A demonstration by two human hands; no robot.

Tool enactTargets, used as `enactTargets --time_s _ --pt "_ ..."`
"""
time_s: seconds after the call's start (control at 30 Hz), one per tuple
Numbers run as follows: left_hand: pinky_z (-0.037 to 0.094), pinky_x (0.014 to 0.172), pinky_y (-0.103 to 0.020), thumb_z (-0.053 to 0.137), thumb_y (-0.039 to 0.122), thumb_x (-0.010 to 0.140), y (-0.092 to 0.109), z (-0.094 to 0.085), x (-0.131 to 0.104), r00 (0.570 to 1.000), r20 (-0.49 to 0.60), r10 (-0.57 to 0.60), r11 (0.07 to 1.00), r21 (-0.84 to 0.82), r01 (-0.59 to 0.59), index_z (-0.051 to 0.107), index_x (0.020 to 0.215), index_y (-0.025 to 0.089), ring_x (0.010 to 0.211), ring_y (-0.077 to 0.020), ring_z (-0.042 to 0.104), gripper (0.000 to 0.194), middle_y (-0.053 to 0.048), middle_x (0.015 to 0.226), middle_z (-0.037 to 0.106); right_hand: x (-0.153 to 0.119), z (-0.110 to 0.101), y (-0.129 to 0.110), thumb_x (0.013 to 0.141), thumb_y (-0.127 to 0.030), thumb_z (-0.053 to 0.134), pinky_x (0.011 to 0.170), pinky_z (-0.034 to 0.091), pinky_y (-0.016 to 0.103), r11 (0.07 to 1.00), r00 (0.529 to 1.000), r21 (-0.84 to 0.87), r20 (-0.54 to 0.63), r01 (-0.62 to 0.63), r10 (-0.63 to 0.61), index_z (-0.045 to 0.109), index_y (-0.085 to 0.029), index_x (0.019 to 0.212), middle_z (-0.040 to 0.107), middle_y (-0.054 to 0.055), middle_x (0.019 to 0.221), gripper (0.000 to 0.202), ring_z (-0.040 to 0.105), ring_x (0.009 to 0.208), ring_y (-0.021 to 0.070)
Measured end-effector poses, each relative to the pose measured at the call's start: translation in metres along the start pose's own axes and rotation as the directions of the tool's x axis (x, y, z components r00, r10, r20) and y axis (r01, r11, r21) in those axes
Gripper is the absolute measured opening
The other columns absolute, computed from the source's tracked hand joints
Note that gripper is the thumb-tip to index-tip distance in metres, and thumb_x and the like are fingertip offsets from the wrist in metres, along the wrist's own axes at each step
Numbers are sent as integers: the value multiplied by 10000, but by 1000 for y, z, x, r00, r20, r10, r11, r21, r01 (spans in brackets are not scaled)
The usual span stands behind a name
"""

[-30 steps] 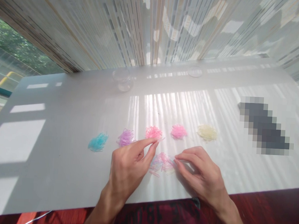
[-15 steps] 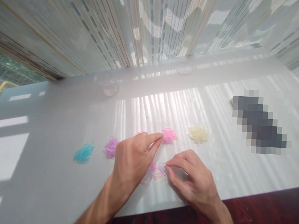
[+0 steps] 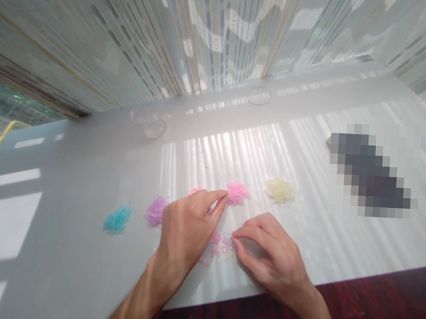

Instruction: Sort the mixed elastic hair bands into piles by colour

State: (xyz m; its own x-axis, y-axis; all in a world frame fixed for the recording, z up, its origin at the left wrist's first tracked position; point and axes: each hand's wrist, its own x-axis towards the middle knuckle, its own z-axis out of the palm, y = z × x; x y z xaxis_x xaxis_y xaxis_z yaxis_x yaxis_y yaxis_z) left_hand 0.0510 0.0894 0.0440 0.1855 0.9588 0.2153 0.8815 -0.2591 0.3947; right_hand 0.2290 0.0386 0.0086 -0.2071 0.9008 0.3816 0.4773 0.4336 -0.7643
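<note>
My left hand (image 3: 190, 225) reaches over the mixed pile, thumb and forefinger pinched at the left edge of the bright pink pile (image 3: 238, 193) of thin bands, which look like small elastic bands. Whatever is in that pinch is too small to make out. Beside the mixed-colour pile (image 3: 222, 245), my right hand (image 3: 270, 250) has its thumb and forefinger nearly pressed together at the pile's right edge; what they hold cannot be made out. Left of my left hand lie a purple pile (image 3: 156, 211) and a turquoise pile (image 3: 117, 219). A coral-pink pile (image 3: 194, 190) is mostly hidden behind it.
A pale yellow pile (image 3: 280, 190) lies to the right. Clear round dishes or lids (image 3: 155, 128) stand at the back left, and a clear disc (image 3: 258, 95) at the back. A blurred-out dark object (image 3: 371, 170) is at right. Striped curtains (image 3: 219, 41) border the white table (image 3: 68, 266).
Both hands keep almost the same pinched poses at the same piles. The whole view has shifted slightly, with most things a little further left.
</note>
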Motion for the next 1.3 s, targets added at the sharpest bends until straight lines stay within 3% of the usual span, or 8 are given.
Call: enactTargets --time_s 0.2,0.4,0.53,0.63,0.73,0.83,0.93,1.3 --pt "416 565 -232 700 248 944 2 -1 6 997 -60 57 998 -23 -58 824 989 274 565 -118 605 135 18 702 754 1 0 0 911 -80 647 691 548 301 1000 1000 -4 -6 8 -8 678 -230 982 665 23 833 168 631 782 177" --pt "342 501 -227 695 220 935 1 3 8 994 10 113 989 97 -113 812 1007 283 570 -127 610 151 31 656 711 0 0 0 914 -73 642 701 540 299 1000 1000 -8 3 3 -3 671 -223 981 657 22 835 167 624 793 175" --pt "363 506 -221 624 228 983 -2 -5 0 992 -53 113 987 120 -106 812 1046 276 560 -121 608 204 23 638 708 0 -1 0 920 -89 649 707 547 305 1000 1000 -6 7 -13 13 672 -234 992 665 20 845 163 628 800 176" --pt "425 549 -212 586 232 1004 -5 -16 -11 994 -62 93 996 12 -92 803 1083 231 605 -120 646 231 -8 733 766 1 -1 -1 931 -111 653 705 555 309 1000 1000 -8 2 -23 23 673 -239 1000 673 20 847 147 636 802 178" --pt "417 515 -199 615 258 995 -7 -23 -27 997 4 71 984 -162 -69 785 1128 207 557 -100 621 222 4 703 748 2 -1 -2 928 -117 664 695 562 309 1000 1000 -12 -17 -19 18 681 -241 1001 683 20 841 145 647 793 178" --pt "367 452 -196 635 258 976 -10 -23 -43 994 68 82 967 -246 -62 773 1158 186 479 -86 558 239 38 587 669 3 -2 -2 920 -115 675 681 566 304 1000 1000 -10 -18 -13 13 691 -242 1000 692 20 838 151 654 781 176" --pt "371 443 -193 656 253 963 -13 -18 -54 994 75 73 955 -293 -48 784 1095 180 491 -87 577 198 28 611 698 3 -2 -2 917 -111 678 676 569 299 1000 1000 -8 -6 1 -1 696 -240 1004 691 23 841 157 659 781 174" --pt "485 565 -175 662 171 950 -17 -11 -59 997 38 70 907 -419 -48 772 987 206 539 -77 631 121 19 815 806 4 -2 -4 905 -101 687 688 576 294 1000 1000 -9 14 14 -14 703 -238 1004 697 22 845 170 668 784 172"
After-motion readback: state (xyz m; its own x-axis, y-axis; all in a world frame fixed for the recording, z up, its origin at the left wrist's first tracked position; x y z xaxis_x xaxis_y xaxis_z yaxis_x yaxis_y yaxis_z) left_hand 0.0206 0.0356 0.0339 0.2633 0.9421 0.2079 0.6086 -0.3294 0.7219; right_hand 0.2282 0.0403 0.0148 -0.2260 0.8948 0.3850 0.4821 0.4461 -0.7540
